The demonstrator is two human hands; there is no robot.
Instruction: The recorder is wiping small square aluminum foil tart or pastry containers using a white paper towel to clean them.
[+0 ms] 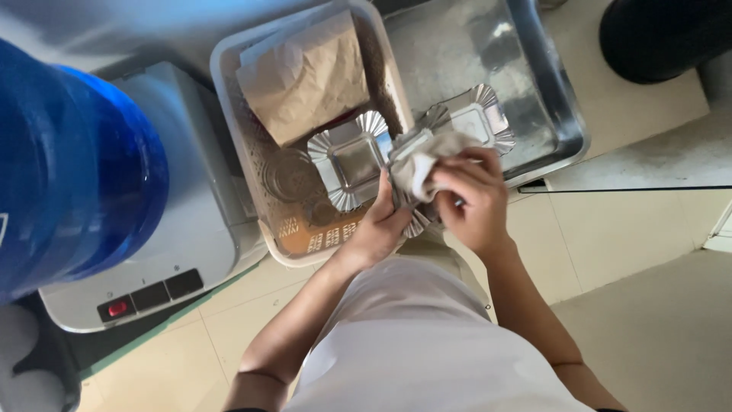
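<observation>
My left hand [379,226] grips the edge of a shiny fluted metal mould [412,223] held in front of my body. My right hand [473,197] presses a crumpled pale cloth [422,162] against that mould. A second square fluted mould [351,159] lies in a white plastic basket [226,91], just left of my hands. A third mould [476,116] rests on a steel tray [560,114] behind the cloth.
The basket also holds brown paper [305,76] and a round glass lid or jar [288,175]. A white water dispenser [179,229] with a big blue bottle [69,168] stands at left. A dark round object [663,34] sits top right. Tiled floor lies below.
</observation>
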